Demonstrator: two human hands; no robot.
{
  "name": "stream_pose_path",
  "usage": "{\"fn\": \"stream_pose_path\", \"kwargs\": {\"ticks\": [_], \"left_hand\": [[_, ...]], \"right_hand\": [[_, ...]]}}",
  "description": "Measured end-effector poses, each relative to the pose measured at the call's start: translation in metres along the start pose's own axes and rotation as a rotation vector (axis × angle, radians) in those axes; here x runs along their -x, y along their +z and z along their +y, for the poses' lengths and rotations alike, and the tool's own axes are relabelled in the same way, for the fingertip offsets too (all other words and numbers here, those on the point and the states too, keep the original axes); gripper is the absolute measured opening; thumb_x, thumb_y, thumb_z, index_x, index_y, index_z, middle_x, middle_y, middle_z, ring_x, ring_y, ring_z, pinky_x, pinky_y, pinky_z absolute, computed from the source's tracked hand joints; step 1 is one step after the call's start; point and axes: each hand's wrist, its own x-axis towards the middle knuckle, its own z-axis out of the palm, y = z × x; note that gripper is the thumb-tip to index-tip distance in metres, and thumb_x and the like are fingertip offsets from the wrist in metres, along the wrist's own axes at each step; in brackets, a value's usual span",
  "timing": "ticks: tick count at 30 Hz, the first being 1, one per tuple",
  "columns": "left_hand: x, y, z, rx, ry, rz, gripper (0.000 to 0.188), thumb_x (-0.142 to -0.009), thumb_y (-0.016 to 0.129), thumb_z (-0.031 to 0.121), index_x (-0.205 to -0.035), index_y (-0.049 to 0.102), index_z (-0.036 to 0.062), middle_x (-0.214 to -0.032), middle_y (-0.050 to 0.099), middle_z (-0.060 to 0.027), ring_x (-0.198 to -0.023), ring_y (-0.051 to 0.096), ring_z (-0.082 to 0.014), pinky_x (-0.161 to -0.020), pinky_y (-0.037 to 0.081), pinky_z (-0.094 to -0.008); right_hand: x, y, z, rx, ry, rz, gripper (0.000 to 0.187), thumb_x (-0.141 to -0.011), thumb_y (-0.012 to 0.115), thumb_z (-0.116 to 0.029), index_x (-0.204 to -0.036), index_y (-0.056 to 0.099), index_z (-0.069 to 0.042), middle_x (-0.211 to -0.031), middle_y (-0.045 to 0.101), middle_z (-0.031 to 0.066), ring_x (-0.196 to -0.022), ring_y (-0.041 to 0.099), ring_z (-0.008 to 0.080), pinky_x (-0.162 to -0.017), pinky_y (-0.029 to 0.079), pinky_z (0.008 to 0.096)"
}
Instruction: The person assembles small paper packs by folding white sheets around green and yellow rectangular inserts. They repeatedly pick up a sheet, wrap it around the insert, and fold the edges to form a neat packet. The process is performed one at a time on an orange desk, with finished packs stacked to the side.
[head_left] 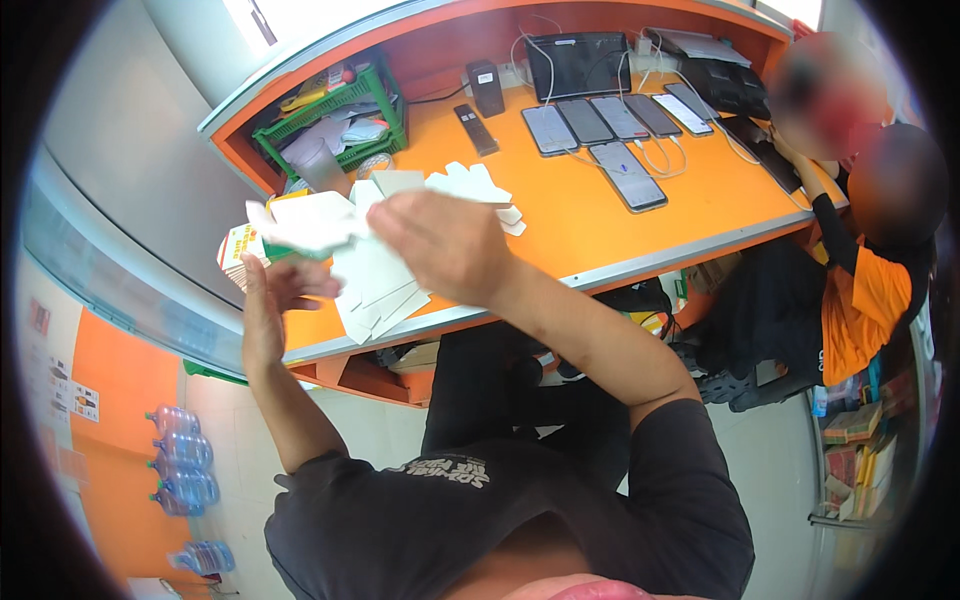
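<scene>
My right hand (445, 245) is over the left part of the orange desk, its fingers closed at the right end of a folded white paper piece (310, 222), which is blurred by motion. Just below that piece is my left hand (272, 305), thumb raised and fingers spread, apparently not gripping it. Beneath my hands lies a loose pile of white paper pieces (378, 295), some overhanging the front edge. More white folded pieces (468, 183) lie beyond my right hand. A stack of printed white and yellow cards (240, 250) stands left of my left hand.
On the orange desk (540, 235) are several phones (628, 175) with white cables, a dark tablet-like screen (578, 68), a black box (486, 88) and a remote (475, 130). A green basket (340, 125) and clear cup (318, 165) sit left. A co-worker (870, 290) sits right.
</scene>
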Motion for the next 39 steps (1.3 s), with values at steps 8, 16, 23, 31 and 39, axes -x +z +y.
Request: {"fn": "stream_pose_path", "kwargs": {"ticks": [8, 16, 23, 31, 39], "left_hand": [[-0.040, 0.054, -0.011, 0.637, -0.089, 0.120, 0.053, -0.097, 0.057, 0.026, -0.136, 0.046, -0.0081, -0.121, 0.064, -0.0188, -0.106, 0.069, -0.0257, -0.086, 0.060, -0.0368], [-0.078, 0.034, -0.071, 0.699, -0.058, -0.050, 0.054, -0.086, 0.064, 0.018, -0.127, 0.051, -0.0143, -0.112, 0.068, -0.0215, -0.097, 0.072, -0.0284, -0.085, 0.060, -0.0363], [-0.109, 0.047, -0.083, 0.500, -0.114, -0.161, 0.058, -0.082, 0.072, 0.017, -0.130, 0.054, -0.0107, -0.116, 0.067, -0.0201, -0.101, 0.070, -0.0277, -0.088, 0.057, -0.0373], [-0.158, 0.083, -0.083, -0.260, 0.040, 0.122, 0.059, -0.089, 0.078, 0.028, -0.128, 0.053, -0.0078, -0.113, 0.064, -0.0133, -0.102, 0.063, -0.0184, -0.093, 0.049, -0.0315], [-0.175, 0.099, -0.124, -0.317, -0.043, 0.083, 0.070, -0.091, 0.077, 0.035, -0.136, 0.044, -0.0075, -0.104, 0.058, -0.0081, -0.097, 0.054, -0.0176, -0.086, 0.046, -0.0317]], "right_hand": [[0.025, 0.003, -0.027, 0.104, -0.081, -0.180, 0.027, -0.079, 0.071, -0.013, -0.102, 0.066, -0.001, -0.106, 0.067, 0.0124, -0.099, 0.068, 0.0258, -0.083, 0.057, 0.0349], [0.040, -0.080, 0.050, 0.190, 0.893, -0.081, 0.054, -0.092, 0.073, -0.027, -0.133, 0.053, 0.003, -0.128, 0.061, 0.0190, -0.123, 0.057, 0.0315, -0.105, 0.044, 0.0417], [0.067, -0.131, 0.088, -0.651, 1.455, -0.090, 0.052, -0.095, 0.070, -0.016, -0.139, 0.050, 0.003, -0.129, 0.064, 0.0148, -0.117, 0.062, 0.0201, -0.101, 0.048, 0.0328], [0.096, -0.135, 0.108, -0.231, 1.010, -0.104, 0.055, -0.091, 0.072, -0.011, -0.139, 0.047, 0.001, -0.129, 0.062, 0.0142, -0.121, 0.058, 0.0213, -0.105, 0.043, 0.0333], [0.125, -0.115, 0.108, -0.229, 1.068, -0.051, 0.053, -0.096, 0.069, -0.015, -0.140, 0.044, 0.000, -0.127, 0.062, 0.0138, -0.121, 0.057, 0.0208, -0.105, 0.042, 0.0335]]}}
